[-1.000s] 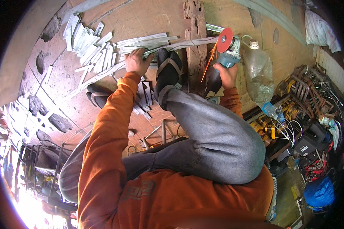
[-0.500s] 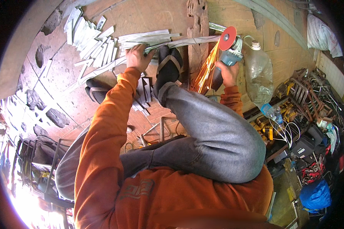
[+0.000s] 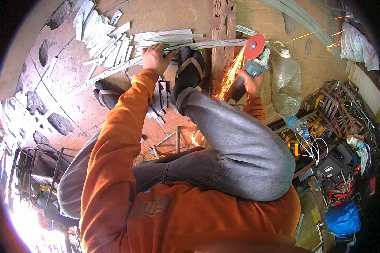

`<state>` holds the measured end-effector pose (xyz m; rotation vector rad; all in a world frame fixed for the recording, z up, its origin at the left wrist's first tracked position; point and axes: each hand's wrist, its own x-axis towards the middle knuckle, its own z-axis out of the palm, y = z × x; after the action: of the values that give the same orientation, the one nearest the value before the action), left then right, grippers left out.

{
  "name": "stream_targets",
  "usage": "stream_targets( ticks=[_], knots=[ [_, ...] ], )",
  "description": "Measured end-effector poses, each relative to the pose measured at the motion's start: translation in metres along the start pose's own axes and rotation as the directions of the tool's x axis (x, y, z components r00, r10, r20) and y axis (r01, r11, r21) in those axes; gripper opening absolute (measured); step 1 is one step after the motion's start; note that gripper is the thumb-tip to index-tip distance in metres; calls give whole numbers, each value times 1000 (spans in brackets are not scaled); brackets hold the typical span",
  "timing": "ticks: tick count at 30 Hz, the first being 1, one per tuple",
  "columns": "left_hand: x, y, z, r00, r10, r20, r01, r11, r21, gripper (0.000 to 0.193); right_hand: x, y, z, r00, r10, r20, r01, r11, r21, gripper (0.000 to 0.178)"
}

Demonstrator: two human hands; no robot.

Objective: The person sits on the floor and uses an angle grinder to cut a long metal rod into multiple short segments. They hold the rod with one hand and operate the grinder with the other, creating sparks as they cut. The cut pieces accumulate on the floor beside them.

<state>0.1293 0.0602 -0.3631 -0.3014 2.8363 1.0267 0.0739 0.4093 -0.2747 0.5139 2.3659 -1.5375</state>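
Observation:
My right hand [image 3: 251, 82] is wrapped round the body of an angle grinder [image 3: 257, 63] with a red cutting disc [image 3: 254, 45]. The disc meets the right end of a long pale metal strip [image 3: 215, 44], and orange sparks [image 3: 232, 76] stream down from it toward my leg. That strip lies across a weathered wooden block [image 3: 223, 25]. Farther left, my left hand [image 3: 155, 59] is closed over the strip, pressing it down. My sandalled foot [image 3: 189, 67] stands against it, just right of my left hand.
Several short cut strips [image 3: 109, 40] lie in a loose pile at the far left. More strips [image 3: 169, 37] lie stacked beyond my left hand. A large clear plastic jug [image 3: 286, 80] stands close right of the grinder. Tools and scrap metal [image 3: 329, 114] crowd the right side.
Sparks now also fly toward the white bag at the far right and show near my legs. The hands keep their holds; the whole view has shifted slightly.

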Motion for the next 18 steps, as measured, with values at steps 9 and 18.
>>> stream_targets(
  ticks=[9, 18],
  knots=[
    [0, 3, -1, 1000, -25, -14, 24, 999, -27, 38, -15, 11, -1, 1000, 3, 20, -3, 1000, -29, 43],
    [0, -2, 3, 1000, -10, -3, 10, 1000, -11, 38, 8, -23, -2, 1000, -9, -12, 8, 997, -78, 40]
  ],
)
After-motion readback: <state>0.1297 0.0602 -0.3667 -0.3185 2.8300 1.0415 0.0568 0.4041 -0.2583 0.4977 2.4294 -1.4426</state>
